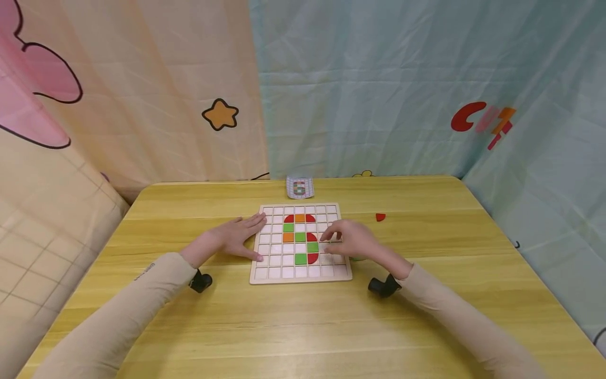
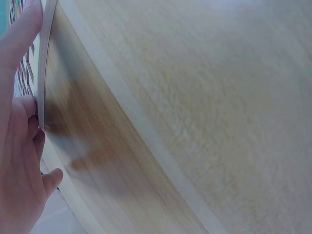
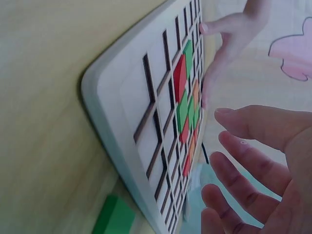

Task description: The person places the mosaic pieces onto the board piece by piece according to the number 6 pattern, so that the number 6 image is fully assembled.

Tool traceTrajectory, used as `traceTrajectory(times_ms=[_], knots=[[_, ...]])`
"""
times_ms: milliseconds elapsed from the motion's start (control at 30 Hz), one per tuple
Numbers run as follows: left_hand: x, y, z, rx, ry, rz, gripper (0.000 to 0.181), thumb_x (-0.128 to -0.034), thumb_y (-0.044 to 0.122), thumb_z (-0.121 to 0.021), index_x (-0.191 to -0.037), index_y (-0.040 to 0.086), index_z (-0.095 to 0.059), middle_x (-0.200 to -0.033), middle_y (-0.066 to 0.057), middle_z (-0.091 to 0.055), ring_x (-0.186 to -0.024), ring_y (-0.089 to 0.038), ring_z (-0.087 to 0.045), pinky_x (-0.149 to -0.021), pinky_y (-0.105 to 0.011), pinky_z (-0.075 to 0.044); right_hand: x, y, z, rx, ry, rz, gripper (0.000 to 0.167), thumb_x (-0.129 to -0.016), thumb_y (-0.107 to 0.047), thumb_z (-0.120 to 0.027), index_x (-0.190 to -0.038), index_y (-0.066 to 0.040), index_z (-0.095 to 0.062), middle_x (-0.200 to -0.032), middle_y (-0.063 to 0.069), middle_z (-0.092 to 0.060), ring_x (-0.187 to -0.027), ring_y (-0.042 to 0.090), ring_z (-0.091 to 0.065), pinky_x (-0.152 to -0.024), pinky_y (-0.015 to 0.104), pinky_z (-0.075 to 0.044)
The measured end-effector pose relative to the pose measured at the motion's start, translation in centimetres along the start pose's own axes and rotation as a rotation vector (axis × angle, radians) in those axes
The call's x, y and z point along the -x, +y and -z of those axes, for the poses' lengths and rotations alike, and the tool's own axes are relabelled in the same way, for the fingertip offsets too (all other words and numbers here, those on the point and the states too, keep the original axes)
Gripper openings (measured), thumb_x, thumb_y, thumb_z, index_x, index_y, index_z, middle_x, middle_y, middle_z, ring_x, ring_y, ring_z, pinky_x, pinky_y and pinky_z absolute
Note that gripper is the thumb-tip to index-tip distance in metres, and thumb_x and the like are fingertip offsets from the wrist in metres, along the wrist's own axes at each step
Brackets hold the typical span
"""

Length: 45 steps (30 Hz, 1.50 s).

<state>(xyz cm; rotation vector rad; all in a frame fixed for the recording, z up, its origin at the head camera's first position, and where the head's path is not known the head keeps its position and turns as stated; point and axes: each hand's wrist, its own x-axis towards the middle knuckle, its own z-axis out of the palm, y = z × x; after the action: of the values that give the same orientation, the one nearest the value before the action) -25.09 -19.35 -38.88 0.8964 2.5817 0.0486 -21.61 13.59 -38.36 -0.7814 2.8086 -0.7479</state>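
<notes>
A white wooden grid board (image 1: 300, 281) lies flat on the table. Red rounded pieces, green square tiles (image 1: 301, 259) and orange square tiles (image 1: 288, 238) fill some of its cells. My left hand (image 1: 239, 237) rests on the board's left edge with fingers spread; in the left wrist view its fingers (image 2: 24, 29) lie along that edge. Over the board's right side is my right hand (image 1: 352, 241), fingers loosely bent beside the red and green tiles. In the right wrist view there is a gap between thumb (image 3: 253, 122) and fingers, and nothing is held.
A pattern card (image 1: 300, 188) with a similar coloured figure lies behind the board. One red rounded piece (image 1: 381, 217) sits on the table to the right. Beside the board's right edge lies a green block (image 3: 114, 214), mostly hidden by my right hand in the head view.
</notes>
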Motion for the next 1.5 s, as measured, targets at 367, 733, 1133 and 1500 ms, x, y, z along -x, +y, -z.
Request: traceTrajectory(times_ms=[367,733,1133,1500], knots=[[0.1,-0.2,-0.1,-0.004,-0.001,0.007,0.108,-0.0828,0.069,-0.055,-0.155,0.006,-0.007,-0.163,-0.013,0.0,-0.151,-0.031,-0.004,-0.119,-0.058,-0.011,1.9,2.2,2.1,-0.017,0.028,-0.04,0.024,-0.081,-0.023,-0.076,-0.102,-0.013,-0.074,-0.097,0.001,-0.07,-0.083,0.018,-0.058,-0.066,0.025,-0.048],[0.1,0.0,-0.1,-0.007,-0.007,0.011,0.106,-0.0844,0.067,-0.056,-0.155,0.005,-0.006,-0.163,-0.014,0.001,-0.15,-0.031,-0.004,-0.119,-0.057,-0.011,3.6,5.0,2.8,-0.018,0.118,-0.05,0.027,-0.079,-0.025,-0.078,-0.103,-0.014,-0.074,-0.097,0.002,-0.071,-0.081,0.016,-0.06,-0.065,0.027,-0.047],[0.1,-0.1,-0.1,-0.005,-0.004,0.006,0.107,-0.0835,0.069,-0.055,-0.155,0.006,-0.006,-0.163,-0.013,0.001,-0.151,-0.031,-0.004,-0.119,-0.057,-0.011,3.9,9.8,3.8,-0.028,0.234,-0.14,0.041,-0.085,-0.015,-0.072,-0.124,-0.005,-0.063,-0.111,0.016,-0.066,-0.094,0.029,-0.06,-0.076,0.043,-0.051],[0.0,-0.2,-0.1,-0.006,-0.002,0.003,0.108,-0.0827,0.07,-0.055,-0.155,0.006,-0.006,-0.163,-0.013,0.001,-0.151,-0.03,-0.004,-0.119,-0.057,-0.011,2.6,11.8,5.1,0.021,0.169,-0.203,0.049,-0.087,-0.01,-0.067,-0.134,-0.002,-0.055,-0.131,0.023,-0.057,-0.111,0.041,-0.055,-0.089,0.054,-0.048]])
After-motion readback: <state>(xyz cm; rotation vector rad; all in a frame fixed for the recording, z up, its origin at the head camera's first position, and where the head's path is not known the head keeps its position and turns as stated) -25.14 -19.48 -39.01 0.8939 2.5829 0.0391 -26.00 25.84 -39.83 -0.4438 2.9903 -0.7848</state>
